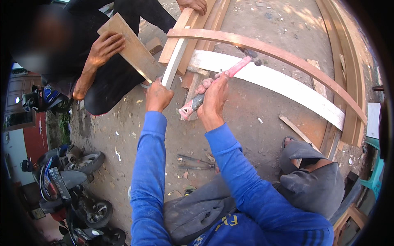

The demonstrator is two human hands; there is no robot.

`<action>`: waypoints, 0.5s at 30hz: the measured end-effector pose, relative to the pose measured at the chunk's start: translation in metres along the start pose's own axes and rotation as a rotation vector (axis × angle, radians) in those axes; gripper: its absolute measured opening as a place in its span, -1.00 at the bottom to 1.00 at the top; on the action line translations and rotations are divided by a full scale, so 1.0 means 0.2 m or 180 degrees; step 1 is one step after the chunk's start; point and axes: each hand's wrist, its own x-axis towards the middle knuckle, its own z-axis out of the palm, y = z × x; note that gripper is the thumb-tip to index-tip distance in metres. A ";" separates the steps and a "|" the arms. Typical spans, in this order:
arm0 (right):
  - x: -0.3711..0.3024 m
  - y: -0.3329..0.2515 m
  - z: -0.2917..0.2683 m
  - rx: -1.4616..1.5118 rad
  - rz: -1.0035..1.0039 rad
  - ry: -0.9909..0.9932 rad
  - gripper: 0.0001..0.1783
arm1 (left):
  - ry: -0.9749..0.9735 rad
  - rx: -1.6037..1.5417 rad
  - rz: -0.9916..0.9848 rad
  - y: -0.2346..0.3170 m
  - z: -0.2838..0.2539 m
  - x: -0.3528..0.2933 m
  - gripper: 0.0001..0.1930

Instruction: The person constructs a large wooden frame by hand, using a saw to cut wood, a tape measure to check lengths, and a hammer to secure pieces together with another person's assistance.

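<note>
My left hand (159, 96) is closed in a fist around the near end of a narrow pale wooden strip (175, 61). In my right hand (214, 97) is a hammer (237, 68) with a pink handle and a grey band; its dark head points away, partly behind the reddish wooden slat (262, 48). That long slat crosses over the strip's far end. Left of my left hand, a co-worker's hand (107, 48) holds a flat board (130, 46), whose lower corner comes close to my fist. Another hand (194, 5) rests on the thick beams (180, 37).
A white board (271, 78) lies beneath the slat, its right end near long timbers (353, 82). Long-handled pincers (196, 163) and wood scraps lie on the dirt ground. Motorcycles (72, 180) stand at the left. A green plastic stool (372, 168) is at the right.
</note>
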 end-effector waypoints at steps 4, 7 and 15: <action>-0.01 0.07 0.08 0.0297 0.0014 0.0187 -0.61 | -0.0102 -0.0003 0.0037 0.05 0.01 0.01 -0.51; -0.01 0.11 0.05 -0.0703 0.0722 -0.1016 -0.61 | -0.0146 -0.0293 0.0049 0.01 0.00 0.00 -0.50; 0.13 -0.08 0.00 0.0814 -0.0677 0.0901 -0.54 | -0.0090 -0.0072 0.0052 0.01 0.00 0.01 -0.46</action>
